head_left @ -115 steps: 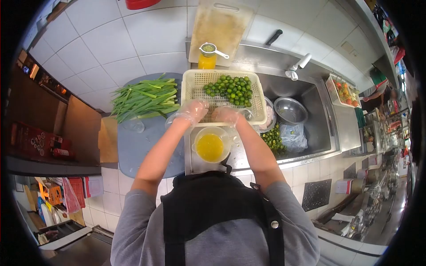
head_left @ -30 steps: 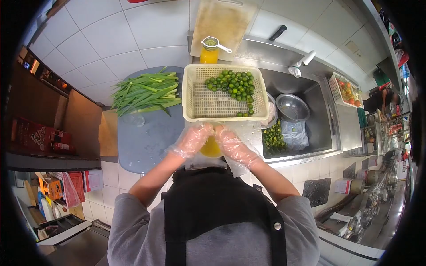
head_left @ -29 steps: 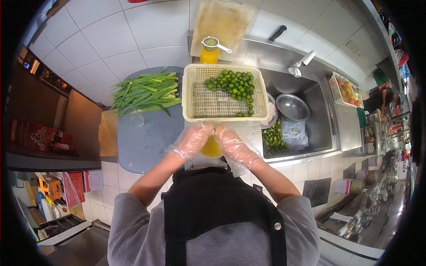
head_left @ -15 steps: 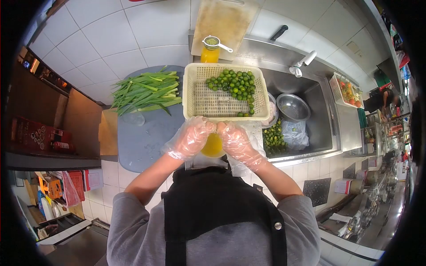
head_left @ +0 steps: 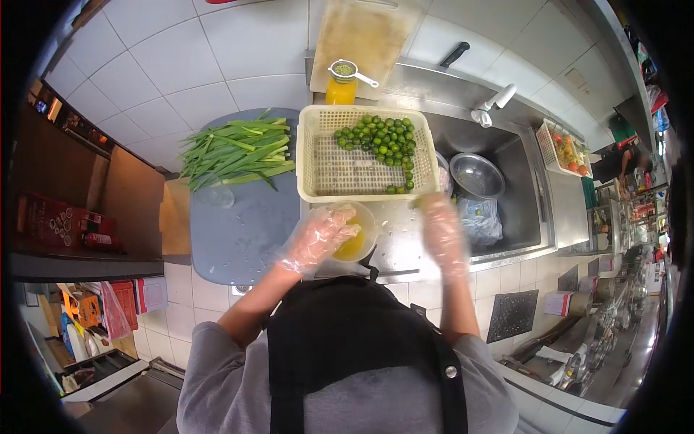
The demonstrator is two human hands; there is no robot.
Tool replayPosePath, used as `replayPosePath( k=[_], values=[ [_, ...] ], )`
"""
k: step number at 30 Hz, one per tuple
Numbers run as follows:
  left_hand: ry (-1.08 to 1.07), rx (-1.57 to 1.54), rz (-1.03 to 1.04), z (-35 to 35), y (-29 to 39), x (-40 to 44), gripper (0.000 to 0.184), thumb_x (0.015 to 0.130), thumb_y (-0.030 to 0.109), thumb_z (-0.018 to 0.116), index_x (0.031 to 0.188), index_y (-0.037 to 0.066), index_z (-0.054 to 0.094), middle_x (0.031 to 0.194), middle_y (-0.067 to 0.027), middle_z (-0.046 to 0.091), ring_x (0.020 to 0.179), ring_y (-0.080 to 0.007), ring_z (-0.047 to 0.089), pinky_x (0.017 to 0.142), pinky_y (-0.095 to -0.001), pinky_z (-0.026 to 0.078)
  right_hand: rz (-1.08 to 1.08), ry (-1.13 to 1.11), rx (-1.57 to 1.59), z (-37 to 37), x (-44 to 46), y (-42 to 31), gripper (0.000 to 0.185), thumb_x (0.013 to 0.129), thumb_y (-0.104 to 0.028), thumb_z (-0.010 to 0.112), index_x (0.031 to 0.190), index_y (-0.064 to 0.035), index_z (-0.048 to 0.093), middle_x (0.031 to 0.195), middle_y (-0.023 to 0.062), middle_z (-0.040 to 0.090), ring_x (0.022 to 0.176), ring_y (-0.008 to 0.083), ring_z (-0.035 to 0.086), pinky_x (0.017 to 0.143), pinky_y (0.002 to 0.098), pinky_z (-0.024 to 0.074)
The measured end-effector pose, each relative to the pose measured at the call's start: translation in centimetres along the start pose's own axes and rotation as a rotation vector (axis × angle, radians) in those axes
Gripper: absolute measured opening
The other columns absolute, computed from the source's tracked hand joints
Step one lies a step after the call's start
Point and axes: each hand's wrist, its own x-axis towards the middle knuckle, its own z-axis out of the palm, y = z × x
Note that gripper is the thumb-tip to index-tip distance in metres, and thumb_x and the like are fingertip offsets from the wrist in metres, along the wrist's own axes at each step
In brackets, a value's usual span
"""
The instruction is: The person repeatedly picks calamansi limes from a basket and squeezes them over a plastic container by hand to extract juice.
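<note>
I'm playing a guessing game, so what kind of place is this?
It looks like a kitchen, maybe a restaurant's. There's a big metal sink with a tap, a basket of little green fruits, and long green leaves on a board.

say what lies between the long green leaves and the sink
The cream basket with small round green fruits lies between the green leaves and the sink, in the head view.
</note>
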Motion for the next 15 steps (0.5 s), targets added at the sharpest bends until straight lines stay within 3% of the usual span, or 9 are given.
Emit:
replayPosePath(
  k=[2,4,6,8,10,11,13,14,15],
  values=[
    [0.044,-0.133,-0.074,0.2,-0.1,-0.7,0.026,0.090,0.019,0.069,0.111,0.004,0.069,0.103,-0.0170,0.069,0.091,-0.0367,0.065,0.081,-0.0429,0.053,0.063,0.208,-0.356,-1.8,0.1,3.3,0.018,0.089,-0.004,0.053,0.101,-0.0054,0.066,0.095,0.0171,0.064,0.096,0.0317,0.062,0.083,0.0426,0.0504],
    [0.024,-0.137,-0.112,0.7,-0.2,-1.2,0.025,0.091,0.019,0.069,0.111,0.004,0.069,0.103,-0.0170,0.070,0.092,-0.0362,0.066,0.081,-0.0426,0.053,0.153,0.238,-0.563,-2.1,0.9,4.7,0.020,0.088,-0.005,0.057,0.105,-0.0064,0.067,0.095,0.0165,0.066,0.095,0.0304,0.062,0.083,0.0421,0.0512],
    [0.004,-0.132,-0.156,1.1,-0.1,-1.6,0.024,0.091,0.019,0.069,0.110,0.004,0.070,0.104,-0.0169,0.070,0.092,-0.0356,0.066,0.081,-0.0422,0.053,0.017,0.078,-0.201,-0.8,4.1,5.2,0.021,0.090,-0.008,0.056,0.105,-0.0073,0.070,0.101,0.0164,0.069,0.099,0.0295,0.065,0.086,0.0423,0.0519],
    [0.016,-0.164,-0.126,1.5,0.4,-1.6,0.023,0.091,0.019,0.069,0.107,0.003,0.071,0.103,-0.0167,0.071,0.092,-0.0346,0.067,0.079,-0.0416,0.053,-0.085,0.115,0.482,7.5,6.6,8.4,0.022,0.088,-0.012,0.060,0.105,-0.0063,0.073,0.105,0.0168,0.072,0.101,0.0310,0.068,0.087,0.0431,0.0532],
    [0.001,-0.093,-0.053,1.7,0.2,-1.6,0.022,0.091,0.018,0.068,0.107,0.003,0.071,0.103,-0.0165,0.071,0.091,-0.0343,0.067,0.079,-0.0410,0.054,0.134,-0.447,-0.121,11.8,12.0,5.3,0.024,0.083,-0.017,0.062,0.096,-0.0005,0.074,0.098,0.0183,0.072,0.092,0.0332,0.069,0.080,0.0442,0.0546],
    [-0.011,-0.024,0.017,1.6,0.2,-1.5,0.022,0.091,0.018,0.068,0.106,0.003,0.071,0.102,-0.0163,0.071,0.090,-0.0341,0.067,0.079,-0.0404,0.054,0.127,-0.443,-0.118,12.3,12.8,4.4,0.024,0.083,-0.017,0.062,0.096,-0.0005,0.074,0.098,0.0183,0.072,0.092,0.0332,0.069,0.080,0.0442,0.0546],
    [0.026,-0.071,0.002,0.9,1.0,-1.5,0.021,0.091,0.017,0.067,0.106,0.002,0.071,0.101,-0.0162,0.071,0.089,-0.0341,0.067,0.079,-0.0401,0.054,0.029,-0.743,-0.262,13.1,14.2,3.3,0.029,0.079,-0.024,0.064,0.093,-0.0009,0.074,0.094,0.0201,0.072,0.086,0.0357,0.070,0.079,0.0436,0.0547],
    [0.057,-0.129,-0.011,0.6,1.2,-1.5,0.020,0.092,0.016,0.066,0.106,0.002,0.071,0.100,-0.0162,0.071,0.088,-0.0341,0.067,0.079,-0.0397,0.055,0.019,-0.741,-0.260,13.8,14.9,3.4,0.029,0.079,-0.024,0.064,0.093,-0.0009,0.074,0.094,0.0201,0.072,0.086,0.0357,0.070,0.079,0.0436,0.0547],
    [0.061,-0.125,-0.014,0.4,0.9,-1.8,0.020,0.092,0.016,0.066,0.106,0.002,0.071,0.100,-0.0162,0.071,0.088,-0.0341,0.067,0.079,-0.0397,0.055,-0.125,-0.827,-0.311,14.4,15.3,3.5,0.031,0.080,-0.027,0.064,0.095,-0.0012,0.073,0.096,0.0211,0.071,0.088,0.0355,0.070,0.080,0.0439,0.0543]
  ],
)
